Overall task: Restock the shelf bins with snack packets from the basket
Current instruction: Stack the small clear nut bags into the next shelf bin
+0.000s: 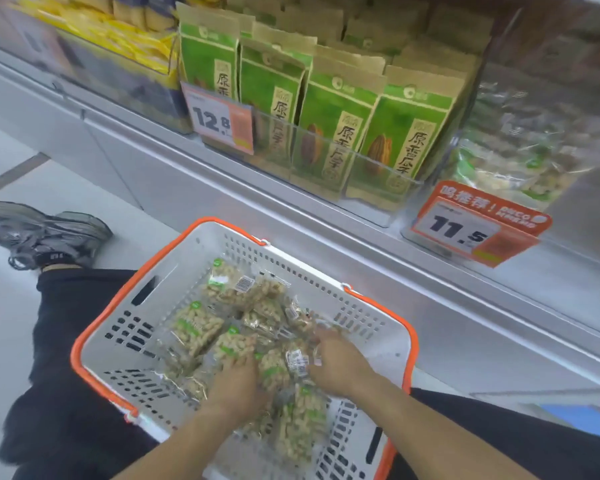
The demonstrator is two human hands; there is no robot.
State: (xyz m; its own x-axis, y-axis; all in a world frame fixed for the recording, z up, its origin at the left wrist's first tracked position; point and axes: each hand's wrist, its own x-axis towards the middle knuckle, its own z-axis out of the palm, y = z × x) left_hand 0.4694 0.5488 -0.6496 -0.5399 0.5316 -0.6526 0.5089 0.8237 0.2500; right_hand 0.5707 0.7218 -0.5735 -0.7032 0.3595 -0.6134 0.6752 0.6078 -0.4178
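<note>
Both hands were inside the white basket (pixel 111 344) with orange handles, which sat on the person's lap below the shelf edge (pixel 326 237). The left hand (pixel 236 386) pressed down among the clear snack packets (pixel 194 327) near the basket's middle, fingers curled into the pile, and the right hand (pixel 340 362) lay toward the right wall, fingers curled around a packet edge; the exact grip of each could not be told because of blur. On the shelf, green bags (pixel 402 133) stood in a clear bin behind price tags (pixel 478 226), with similar clear packets at the right end.
</note>
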